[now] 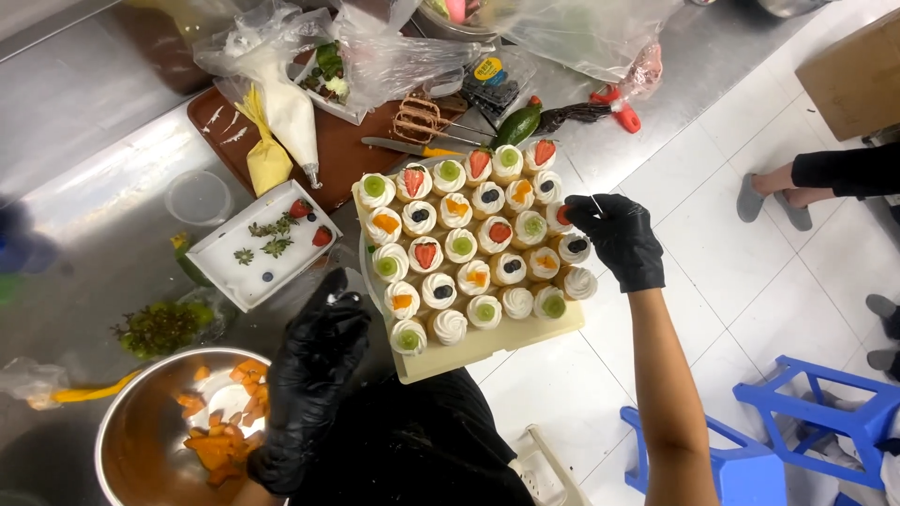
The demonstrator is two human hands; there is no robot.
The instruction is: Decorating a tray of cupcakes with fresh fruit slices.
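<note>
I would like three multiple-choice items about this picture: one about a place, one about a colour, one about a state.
1. Where is the metal bowl with orange fruit pieces?
A. at the lower left, under the left hand
B. on the floor
C. on the board of cakes

2. What colour are the gloves on both hands?
A. white
B. blue
C. black

3. What is the state of the cakes nearest the person on the board?
A. some carry only cream, no fruit
B. all carry strawberry
C. all are bare, without cream

Answers:
1 A, the left hand hangs just above its rim.
2 C, the right hand is also gloved in black.
3 A, plain cream swirls show there.
</note>
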